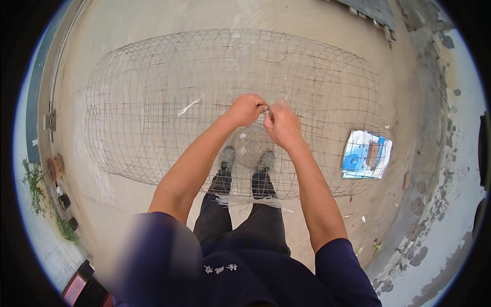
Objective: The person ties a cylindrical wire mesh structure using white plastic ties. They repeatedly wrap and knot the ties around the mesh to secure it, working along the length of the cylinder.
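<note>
Wire mesh cage (pixel 232 77) spans the view from 9 to 3 o'clock, a long rounded tube shape, pale ground (pixel 128 20) showing through. Both hands are at its middle, near the centre of the clock, knuckles nearly meeting.

Left hand (pixel 248 109): grip pressed together, thumb against fingertips, pointing to 3 o'clock. Right hand (pixel 284 125): grip also closed, fingers curled in, thumb toward 11 o'clock. Whatever sits between the fingers is too fine to tell, wire or strip.

White strip (pixel 190 105) sits at 9 o'clock of the left hand, slanting toward 1 o'clock. Bundle of pale strips (pixel 250 201) lies across the legs (pixel 240 225) at 6 o'clock, ends poking out both sides. Shoes (pixel 226 157) are at 6 o'clock under the hands, with a round disc-like thing (pixel 251 143) between them. Blue-and-white sheet (pixel 358 153) is at 4 o'clock, mesh lines crossing it, brown piece (pixel 373 154) on top
</note>
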`<control>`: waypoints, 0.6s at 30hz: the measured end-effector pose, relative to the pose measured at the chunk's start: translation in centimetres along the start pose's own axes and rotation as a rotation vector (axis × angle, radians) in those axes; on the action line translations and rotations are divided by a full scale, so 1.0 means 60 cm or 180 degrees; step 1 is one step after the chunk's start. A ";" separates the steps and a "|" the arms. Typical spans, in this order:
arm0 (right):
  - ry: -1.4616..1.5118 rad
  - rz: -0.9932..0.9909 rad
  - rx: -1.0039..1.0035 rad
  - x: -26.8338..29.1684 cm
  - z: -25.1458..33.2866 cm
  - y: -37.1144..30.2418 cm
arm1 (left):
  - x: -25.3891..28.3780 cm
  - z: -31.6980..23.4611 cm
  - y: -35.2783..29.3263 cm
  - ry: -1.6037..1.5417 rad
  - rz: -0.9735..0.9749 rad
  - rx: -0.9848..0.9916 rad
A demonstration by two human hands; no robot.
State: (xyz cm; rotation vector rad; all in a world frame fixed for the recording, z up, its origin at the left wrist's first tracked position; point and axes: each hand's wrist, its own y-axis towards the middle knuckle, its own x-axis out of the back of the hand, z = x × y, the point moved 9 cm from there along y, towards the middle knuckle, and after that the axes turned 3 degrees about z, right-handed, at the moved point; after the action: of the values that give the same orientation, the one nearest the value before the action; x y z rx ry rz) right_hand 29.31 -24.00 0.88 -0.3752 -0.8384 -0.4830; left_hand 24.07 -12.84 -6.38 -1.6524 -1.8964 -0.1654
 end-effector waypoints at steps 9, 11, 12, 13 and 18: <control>0.1994 0.0521 -0.1035 -0.040 -0.057 0.069 | -0.004 0.029 0.015 -0.0200 0.0012 -0.0188; 0.1527 0.0217 -0.0590 -0.031 -0.051 0.062 | -0.008 0.057 0.026 -0.0475 0.0244 0.0149; 0.1285 0.0065 -0.0387 -0.031 -0.052 0.056 | -0.007 0.053 0.030 -0.0530 0.0302 0.0142; 0.1048 -0.0011 -0.0318 -0.038 -0.059 0.056 | -0.005 0.050 0.035 -0.0584 0.0361 0.0133; 0.0230 -0.0057 -0.0384 -0.060 -0.076 0.064 | -0.007 0.081 0.047 -0.1173 0.0537 0.0420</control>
State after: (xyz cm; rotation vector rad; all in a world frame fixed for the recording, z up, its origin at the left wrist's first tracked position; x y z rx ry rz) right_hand 32.11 -22.18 -5.21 -0.4589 -0.7452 -0.5622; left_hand 24.99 -10.30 -11.32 -1.8357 -1.9642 0.3483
